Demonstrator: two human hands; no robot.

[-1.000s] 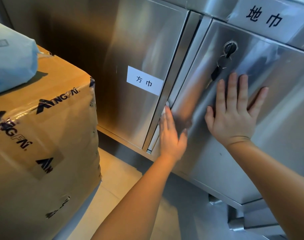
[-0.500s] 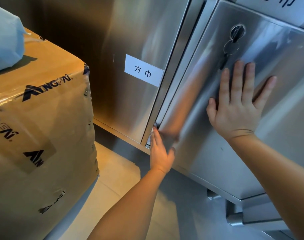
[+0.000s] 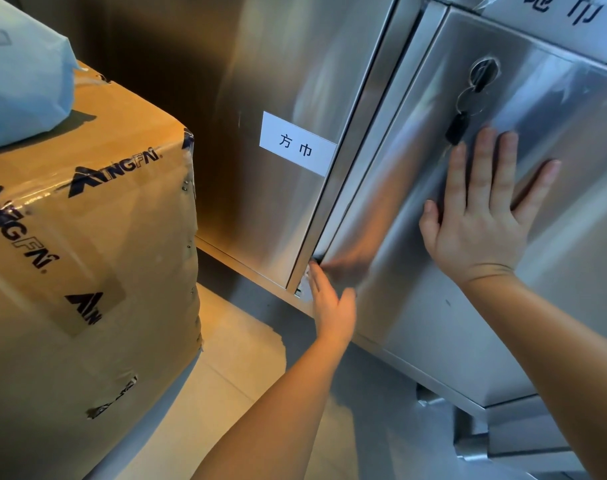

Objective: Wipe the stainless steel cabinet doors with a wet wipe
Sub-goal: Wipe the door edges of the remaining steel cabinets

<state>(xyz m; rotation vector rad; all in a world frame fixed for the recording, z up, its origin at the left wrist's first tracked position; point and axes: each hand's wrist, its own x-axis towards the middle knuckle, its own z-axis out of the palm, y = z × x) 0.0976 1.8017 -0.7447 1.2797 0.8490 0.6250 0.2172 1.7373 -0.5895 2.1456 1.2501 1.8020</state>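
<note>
your right hand (image 3: 478, 216) lies flat on the right cabinet door (image 3: 433, 306), fingers straight and spread, palm pressed to the steel, holding nothing. its fingertips sit just below the lock (image 3: 484, 72), where a key (image 3: 456, 128) with a black head hangs from a ring, just beside your index finger.

your left hand (image 3: 331, 306) is at the lower left edge of the same door, near its bottom corner. its fingers are straight and reach up along the gap between this door and the left cabinet door (image 3: 278, 81). a small patch of white shows at the fingertips; you cannot tell from this view whether it is the wet wipe. the grip under the hand is hidden.

the left door carries a white label (image 3: 297, 148) with two printed characters. a second label (image 3: 565, 12) sits above the right door, partly cut off.

at your left stands a cardboard box (image 3: 87, 271) sealed with printed tape, close beside the cabinet. a pale blue bag (image 3: 21, 71) rests on its top.
</note>
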